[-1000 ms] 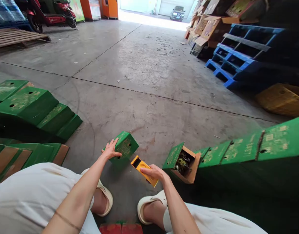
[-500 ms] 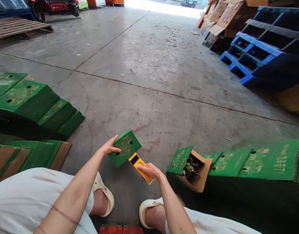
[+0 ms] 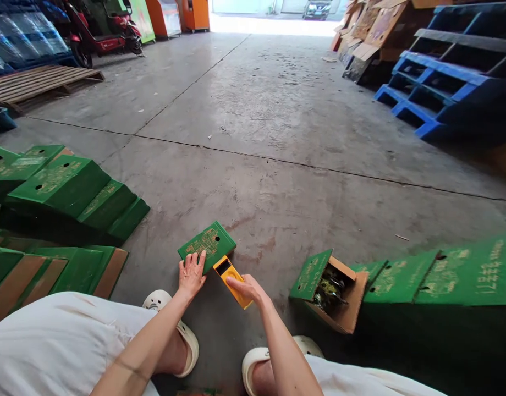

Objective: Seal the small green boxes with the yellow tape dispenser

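A small green cardboard box (image 3: 209, 242) with gold print and a dark hole lies on the concrete floor in front of my feet. My left hand (image 3: 192, 275) rests on its near left edge, fingers spread over the top and not wrapped round it. My right hand (image 3: 245, 289) is closed round a yellow handheld device (image 3: 232, 278) with a dark window at its far end. That end is at the box's near right edge; I cannot tell whether it touches. To the right, an open green carton (image 3: 308, 280) shows dark, shiny contents and some yellow-green.
Green cartons (image 3: 55, 184) are stacked at the left, and a row of green cartons (image 3: 455, 278) runs along the right. Further back are blue pallets (image 3: 434, 82), a wooden pallet (image 3: 42, 82), flattened cardboard (image 3: 385, 30) and a red scooter (image 3: 108, 38).
My left hand has shifted from the box's left side to its near edge, fingers now laid over the top. The box looks flatter against the floor. The view has tipped up slightly.
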A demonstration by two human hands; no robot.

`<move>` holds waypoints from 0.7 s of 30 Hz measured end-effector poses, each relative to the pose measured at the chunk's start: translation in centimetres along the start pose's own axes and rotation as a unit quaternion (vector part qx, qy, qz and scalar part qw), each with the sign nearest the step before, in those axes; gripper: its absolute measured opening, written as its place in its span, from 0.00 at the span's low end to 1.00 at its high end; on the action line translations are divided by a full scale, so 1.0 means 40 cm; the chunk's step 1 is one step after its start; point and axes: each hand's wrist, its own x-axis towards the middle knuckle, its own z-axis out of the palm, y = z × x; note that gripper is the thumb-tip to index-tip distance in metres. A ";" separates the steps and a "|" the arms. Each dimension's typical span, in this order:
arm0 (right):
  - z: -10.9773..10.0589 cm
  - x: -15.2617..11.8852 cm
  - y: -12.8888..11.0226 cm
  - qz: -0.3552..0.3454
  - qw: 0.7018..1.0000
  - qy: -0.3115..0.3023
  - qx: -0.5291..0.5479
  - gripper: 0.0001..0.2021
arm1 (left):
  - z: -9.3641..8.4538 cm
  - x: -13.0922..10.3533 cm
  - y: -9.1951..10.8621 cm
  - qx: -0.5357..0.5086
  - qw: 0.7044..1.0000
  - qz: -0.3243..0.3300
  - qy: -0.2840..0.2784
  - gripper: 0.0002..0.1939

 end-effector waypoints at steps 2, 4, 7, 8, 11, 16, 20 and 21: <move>0.003 0.005 0.009 -0.011 1.000 0.004 -0.003 0.23 | 0.000 0.008 0.006 -0.004 1.000 -0.002 0.002 0.45; 0.005 0.007 0.017 -0.021 1.000 0.005 -0.003 0.22 | -0.006 0.017 0.016 -0.024 1.000 -0.010 0.000 0.44; -0.007 0.000 0.026 -0.026 1.000 -0.004 0.018 0.22 | -0.028 0.027 0.044 -0.055 0.997 -0.053 -0.007 0.39; -0.019 -0.007 0.027 -0.026 0.999 -0.013 0.033 0.22 | -0.039 0.028 0.055 -0.066 0.996 -0.067 -0.009 0.37; -0.083 -0.045 0.016 -0.017 0.997 -0.047 0.061 0.24 | -0.081 0.029 0.088 -0.112 0.990 -0.084 -0.008 0.30; -0.242 -0.139 -0.050 0.012 0.998 -0.058 -0.027 0.27 | -0.115 0.003 0.113 -0.292 0.945 -0.110 -0.096 0.28; -0.285 -0.200 -0.100 0.055 0.992 -0.030 -0.113 0.26 | -0.062 -0.041 0.117 -0.507 0.828 -0.099 -0.217 0.29; -0.273 -0.210 -0.107 0.057 0.990 -0.016 -0.125 0.25 | -0.046 -0.050 0.112 -0.531 0.810 -0.096 -0.229 0.29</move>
